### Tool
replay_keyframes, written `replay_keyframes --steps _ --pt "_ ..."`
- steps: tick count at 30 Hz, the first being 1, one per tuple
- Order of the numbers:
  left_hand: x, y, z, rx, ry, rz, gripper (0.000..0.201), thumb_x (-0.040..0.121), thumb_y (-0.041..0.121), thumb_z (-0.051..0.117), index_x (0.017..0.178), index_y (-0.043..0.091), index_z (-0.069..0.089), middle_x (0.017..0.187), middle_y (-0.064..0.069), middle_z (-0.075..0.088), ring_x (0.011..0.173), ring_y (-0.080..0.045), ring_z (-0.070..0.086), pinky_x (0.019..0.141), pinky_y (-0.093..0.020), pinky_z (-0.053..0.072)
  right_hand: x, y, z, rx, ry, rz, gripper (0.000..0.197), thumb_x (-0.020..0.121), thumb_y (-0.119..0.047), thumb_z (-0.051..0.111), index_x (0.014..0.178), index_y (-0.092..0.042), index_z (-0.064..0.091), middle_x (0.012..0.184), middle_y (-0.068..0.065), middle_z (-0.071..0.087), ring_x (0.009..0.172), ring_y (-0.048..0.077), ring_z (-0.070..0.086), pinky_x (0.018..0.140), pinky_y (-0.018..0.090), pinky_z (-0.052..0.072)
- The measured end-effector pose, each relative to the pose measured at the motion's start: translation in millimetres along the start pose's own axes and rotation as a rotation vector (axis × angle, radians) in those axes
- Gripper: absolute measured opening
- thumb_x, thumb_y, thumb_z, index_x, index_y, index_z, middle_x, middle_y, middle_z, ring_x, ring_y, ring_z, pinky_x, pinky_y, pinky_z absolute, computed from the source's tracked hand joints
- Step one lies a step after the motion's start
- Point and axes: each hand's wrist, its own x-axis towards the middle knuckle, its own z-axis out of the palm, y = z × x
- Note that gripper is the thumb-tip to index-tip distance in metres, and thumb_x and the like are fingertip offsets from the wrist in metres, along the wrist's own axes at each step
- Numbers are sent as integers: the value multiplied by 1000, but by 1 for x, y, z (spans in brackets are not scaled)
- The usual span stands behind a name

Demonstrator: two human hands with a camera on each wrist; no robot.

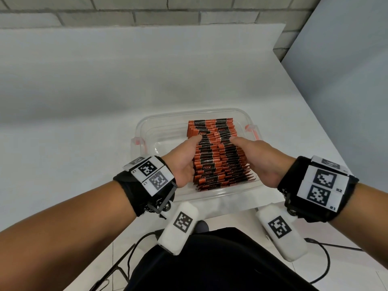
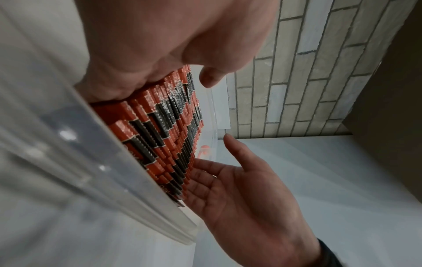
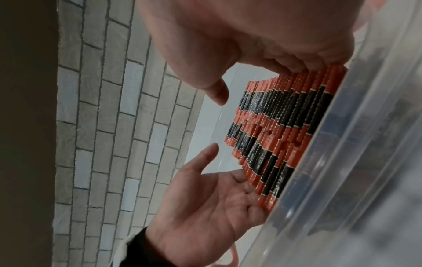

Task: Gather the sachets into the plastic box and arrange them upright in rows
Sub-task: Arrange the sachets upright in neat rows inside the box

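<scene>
White tabletop against a pale brick wall, with one clear plastic box sitting near the front edge. Orange-and-black sachets stand upright inside it, packed into two rows on the box's right side; way too many to count. From the head cam you mostly get two thumbs on top of the pack. Wrist cams fill in the rest: left hand and right hand both have straight fingers pressed flat against opposite sides of the pack, palms facing, squeezing it between them, nothing curled around it. Box has two red side clips, one being.
</scene>
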Motion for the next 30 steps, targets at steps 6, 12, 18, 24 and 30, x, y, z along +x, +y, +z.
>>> replay_keyframes --steps 6,12,18,24,30 --pt "4 0 -2 -5 -52 -101 45 92 53 46 91 10 61 115 -16 64 104 -31 59 89 -42 41 5 3 -5 -56 -18 40 62 88 -56 51 138 -20 46 143 -1 47 135 22 36 116 46 18" --pt "10 -1 -5 -79 -80 -133 49 90 55 49 109 11 62 127 -16 60 115 -35 56 87 -44 41 5 4 -6 17 -84 52 40 93 -45 51 120 -18 60 126 1 62 121 20 50 114 39 27" --pt "14 -4 -8 -66 -52 -149 41 91 51 51 95 11 56 134 -18 54 123 -38 50 110 -54 29 4 2 -7 -17 -85 71 36 93 -46 50 113 -19 63 118 1 65 102 19 54 111 37 27" --pt "12 -3 -7 -92 -48 -118 38 92 48 52 94 10 55 113 -18 60 103 -36 58 73 -45 46 6 0 -5 -51 -74 92 40 91 -49 51 115 -20 62 117 2 65 113 24 54 113 44 28" --pt "9 -3 -6 -112 -61 -126 39 91 48 52 97 10 57 99 -16 61 103 -36 58 98 -54 41 6 -2 -3 -64 -75 96 48 87 -54 54 122 -22 59 133 3 57 129 27 44 114 48 25"
